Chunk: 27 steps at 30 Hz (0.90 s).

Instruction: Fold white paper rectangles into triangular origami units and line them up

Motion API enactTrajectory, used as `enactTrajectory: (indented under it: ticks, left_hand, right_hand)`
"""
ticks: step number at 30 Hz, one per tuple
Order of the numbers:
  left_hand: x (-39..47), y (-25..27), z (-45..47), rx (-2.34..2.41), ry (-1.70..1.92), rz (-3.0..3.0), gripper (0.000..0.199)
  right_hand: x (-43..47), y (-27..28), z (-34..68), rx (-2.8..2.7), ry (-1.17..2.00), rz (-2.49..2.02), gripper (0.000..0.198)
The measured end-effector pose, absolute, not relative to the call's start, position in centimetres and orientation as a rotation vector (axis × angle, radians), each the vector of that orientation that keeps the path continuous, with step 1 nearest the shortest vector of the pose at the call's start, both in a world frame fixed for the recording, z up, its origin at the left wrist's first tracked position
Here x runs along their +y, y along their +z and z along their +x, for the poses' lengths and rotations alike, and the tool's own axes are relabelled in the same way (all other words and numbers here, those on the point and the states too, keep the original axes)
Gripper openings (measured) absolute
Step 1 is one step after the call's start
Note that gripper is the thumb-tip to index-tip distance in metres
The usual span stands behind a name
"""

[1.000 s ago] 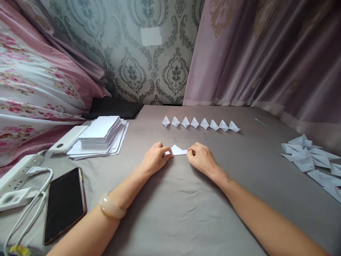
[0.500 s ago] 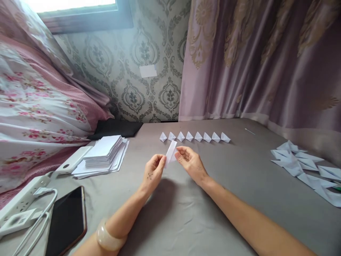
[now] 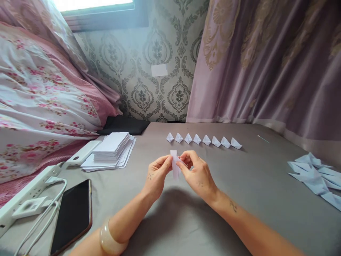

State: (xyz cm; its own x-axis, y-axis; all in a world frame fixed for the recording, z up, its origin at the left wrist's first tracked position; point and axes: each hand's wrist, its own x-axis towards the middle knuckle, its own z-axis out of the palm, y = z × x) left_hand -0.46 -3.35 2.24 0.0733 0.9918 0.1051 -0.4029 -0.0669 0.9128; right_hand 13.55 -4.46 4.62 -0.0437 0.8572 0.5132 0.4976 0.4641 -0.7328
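A narrow folded strip of white paper is held up above the grey cloth, roughly upright. My left hand pinches its left edge between thumb and fingers. On the other side, my right hand has its thumb and curled fingers closed on the paper's right edge; the fingertips behind it are partly hidden. Beyond the hands stands a row of several small folded white paper boats.
At left lie a stack of white paper, a dark-screened phone, a power strip with white cables and a black cloth. Several larger folded papers lie at right, and a thin white stick farther back.
My right hand has closed on the paper's right edge. The strip has turned from slanted to nearly upright. The view has shifted left, so the scene appears farther right.
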Motion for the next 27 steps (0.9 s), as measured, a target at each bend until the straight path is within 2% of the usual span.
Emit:
enactTrajectory:
  ticks: [5, 13, 23, 27]
  left_hand:
    - [-3.6, 2.2, -0.5, 0.807, 1.418, 0.929, 0.026]
    - [-3.7, 2.0, -0.6, 0.887, 1.404, 0.958, 0.030]
    - [-3.6, 1.7, -0.4, 0.858, 1.420, 1.069, 0.037]
    - [-3.5, 1.7, -0.3, 0.849, 1.423, 1.038, 0.042]
  right_hand:
    - [-4.4, 3.8, 12.9, -1.845, 0.132, -1.122, 0.007]
    - [-4.4, 2.9, 13.0, -2.035, -0.184, -1.049, 0.035]
    - [-4.2, 3.0, 12.8, -2.041, -0.216, -1.129, 0.040]
    - [-4.2, 2.8, 12.6, -2.012, -0.126, -1.164, 0.038]
